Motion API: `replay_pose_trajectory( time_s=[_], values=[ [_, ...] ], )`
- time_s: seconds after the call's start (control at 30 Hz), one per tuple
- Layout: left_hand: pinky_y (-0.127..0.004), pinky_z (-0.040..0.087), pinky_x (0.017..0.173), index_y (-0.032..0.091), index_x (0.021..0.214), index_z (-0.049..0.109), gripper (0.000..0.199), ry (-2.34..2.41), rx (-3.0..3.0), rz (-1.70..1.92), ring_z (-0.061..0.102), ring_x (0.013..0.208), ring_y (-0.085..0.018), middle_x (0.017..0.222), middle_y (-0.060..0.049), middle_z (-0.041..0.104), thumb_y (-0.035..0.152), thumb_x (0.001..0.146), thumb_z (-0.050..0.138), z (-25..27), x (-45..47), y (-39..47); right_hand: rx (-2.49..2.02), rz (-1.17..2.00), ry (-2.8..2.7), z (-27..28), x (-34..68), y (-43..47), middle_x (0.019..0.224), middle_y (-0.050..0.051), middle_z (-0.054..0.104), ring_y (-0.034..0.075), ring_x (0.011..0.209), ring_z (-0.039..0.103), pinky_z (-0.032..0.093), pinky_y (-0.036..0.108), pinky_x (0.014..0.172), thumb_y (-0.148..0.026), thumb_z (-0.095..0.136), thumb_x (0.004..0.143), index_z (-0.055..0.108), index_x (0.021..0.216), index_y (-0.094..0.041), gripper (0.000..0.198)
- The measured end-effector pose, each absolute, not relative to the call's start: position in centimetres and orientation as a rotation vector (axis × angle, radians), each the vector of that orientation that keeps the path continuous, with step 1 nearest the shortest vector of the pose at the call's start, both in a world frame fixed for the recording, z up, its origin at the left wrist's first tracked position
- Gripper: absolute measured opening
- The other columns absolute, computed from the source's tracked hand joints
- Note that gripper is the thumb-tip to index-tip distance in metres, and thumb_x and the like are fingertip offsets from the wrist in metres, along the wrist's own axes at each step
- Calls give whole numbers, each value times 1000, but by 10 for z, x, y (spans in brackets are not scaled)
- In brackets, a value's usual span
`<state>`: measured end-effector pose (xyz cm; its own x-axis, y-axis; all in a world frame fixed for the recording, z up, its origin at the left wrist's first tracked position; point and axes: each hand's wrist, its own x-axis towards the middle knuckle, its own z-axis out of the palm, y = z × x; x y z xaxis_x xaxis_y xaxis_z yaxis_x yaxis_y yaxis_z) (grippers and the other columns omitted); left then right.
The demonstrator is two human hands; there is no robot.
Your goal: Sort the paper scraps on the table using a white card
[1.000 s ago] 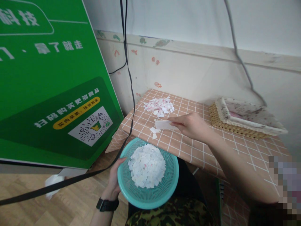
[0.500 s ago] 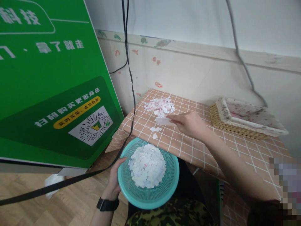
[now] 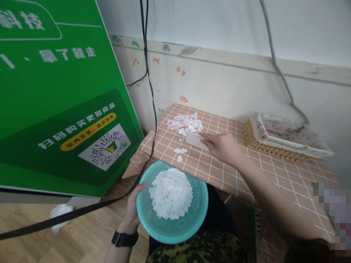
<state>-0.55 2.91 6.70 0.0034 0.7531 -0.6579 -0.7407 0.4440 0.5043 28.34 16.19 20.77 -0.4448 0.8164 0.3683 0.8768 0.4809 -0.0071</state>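
My left hand (image 3: 133, 206) grips the left rim of a round teal plastic basket (image 3: 200, 215), held just below the table's front edge. Inside it lies a heap of white paper scraps (image 3: 171, 193). My right hand (image 3: 222, 146), over the table, pinches a flat white card (image 3: 196, 140) whose edge is down by the cloth. Just beyond the card is a pile of white and pinkish paper scraps (image 3: 185, 123). A few loose scraps (image 3: 180, 150) lie between that pile and the table's front edge.
A checked brown cloth covers the table (image 3: 227, 175). A cloth-lined wicker basket (image 3: 274, 146) stands at the right by the wall. Black cables (image 3: 152, 95) hang down in front of the table's left side. A large green sign panel (image 3: 68, 91) rises on the left.
My right hand has moved slightly right and nearer to me, and the card now shows more of its flat face. My left hand and the teal basket stay nearly still.
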Motion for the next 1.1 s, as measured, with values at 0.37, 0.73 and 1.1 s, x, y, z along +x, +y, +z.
replay_pose_trajectory(
  time_s=[0.37,0.73,1.1],
  values=[
    [-35,57,57,13,66,68,9,1067,-6,1203,67,52,-22,57,-6,72,14,72,61,67,-6,29,-1656,-193,-1972,165,303,132,85,11,71,24,69,64,44,33,60,-32,44,90,66,110,-18,33],
    [-34,57,55,12,67,68,8,1079,6,1215,68,53,-22,63,-9,74,14,71,62,68,-5,29,-1600,-11,-1899,162,284,137,91,10,72,21,70,65,47,32,64,-34,44,90,65,114,-17,36],
    [-35,57,58,10,71,70,11,1067,-16,1215,68,55,-23,62,-9,74,14,73,60,66,-11,29,-1487,-65,-2078,169,274,174,89,9,73,19,67,65,45,29,62,-34,45,90,64,118,-22,36]
  ],
)
